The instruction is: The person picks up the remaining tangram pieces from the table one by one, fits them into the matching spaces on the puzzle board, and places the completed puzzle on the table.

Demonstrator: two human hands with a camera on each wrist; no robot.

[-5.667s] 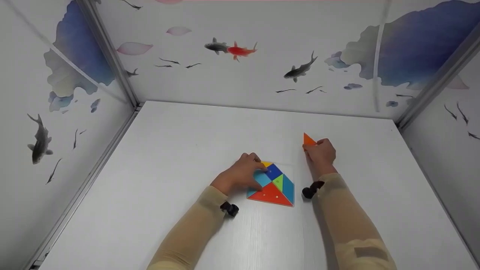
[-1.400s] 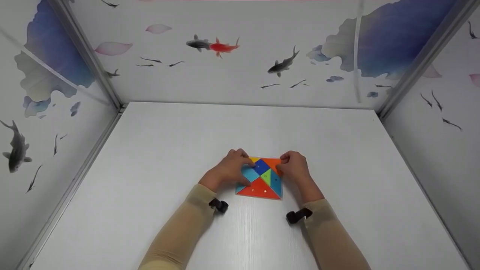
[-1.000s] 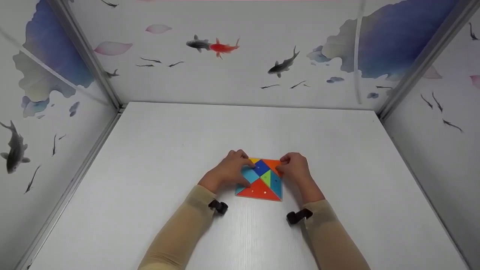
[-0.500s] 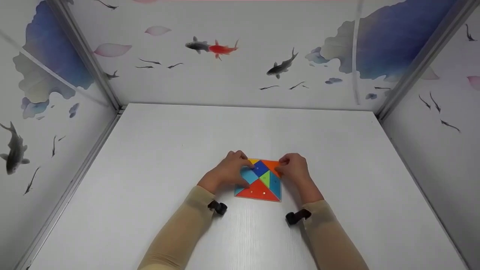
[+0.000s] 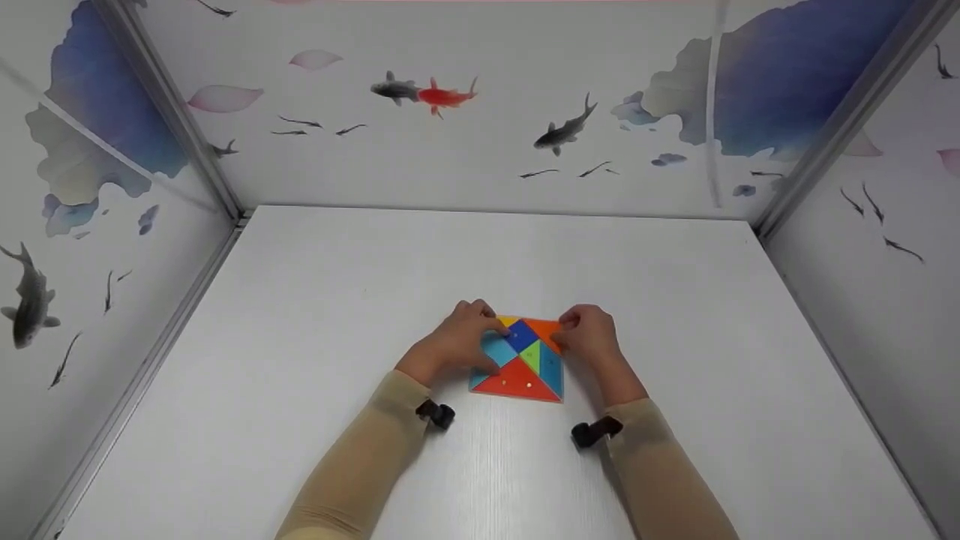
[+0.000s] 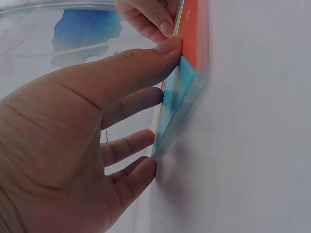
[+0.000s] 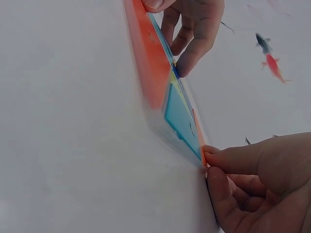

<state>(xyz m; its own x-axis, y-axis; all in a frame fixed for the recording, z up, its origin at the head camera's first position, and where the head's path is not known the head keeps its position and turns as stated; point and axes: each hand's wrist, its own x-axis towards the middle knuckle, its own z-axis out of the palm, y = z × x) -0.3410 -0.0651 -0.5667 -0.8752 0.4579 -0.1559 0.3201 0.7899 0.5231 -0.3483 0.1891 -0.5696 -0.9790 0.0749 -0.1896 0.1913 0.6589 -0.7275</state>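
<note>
A tangram set (image 5: 517, 379) of coloured pieces lies flat in a clear square tray on the table. My left hand (image 5: 459, 341) rests on its left side, thumb and fingers spread over the pieces, hiding part of the light blue ones. An orange triangle (image 5: 541, 330) lies at the far right corner, its edges against the dark blue square (image 5: 520, 335). The thumb and forefinger of my right hand (image 5: 592, 337) pinch its outer corner. In the right wrist view that orange triangle (image 7: 198, 131) appears edge-on beside the light blue piece (image 7: 181, 119).
The white table (image 5: 337, 300) spreads around the tray. Behind it stands a white wall (image 5: 465, 165) printed with fish, and side panels (image 5: 862, 247) rise at left and right. A small black wrist camera (image 5: 436, 414) hangs under the left sleeve.
Several seconds ago my right hand held the orange triangle above the table, right of the tray; it now sits in the far right corner. Over the last second both hands have hardly moved.
</note>
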